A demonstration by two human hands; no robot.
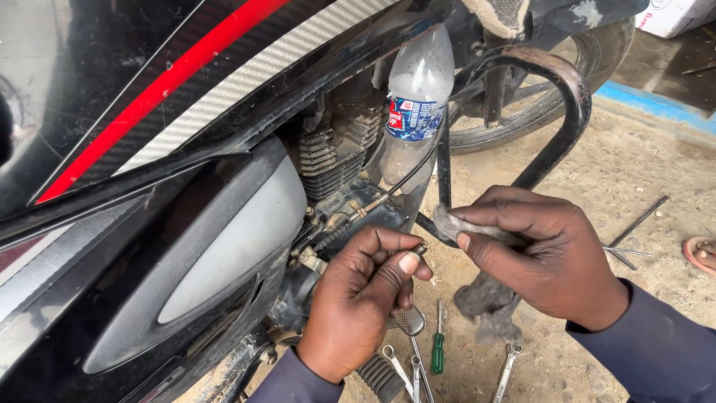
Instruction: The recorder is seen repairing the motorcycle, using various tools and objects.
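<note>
You are pinching a small metal cable end at a motorcycle's engine while wiping with a rag.

Your left hand (365, 298) is curling its fingers (406, 263) tight around the cable end (421, 248), which is sitting right at your thumb tip and forefinger, just beside the engine (335, 153). Your right hand (541, 257) is gripping a grey rag (485, 298); its fingers are closing narrow on the upper end, near the cable end, and the rest is hanging down below your palm. A plastic bottle (416, 97) is hanging neck down above your fingers, next to the black crash guard (567, 97). Below your hands, on the sandy floor (619, 172), a green screwdriver (438, 352) and spanners (507, 367) are lying near the footpeg (409, 321).
</note>
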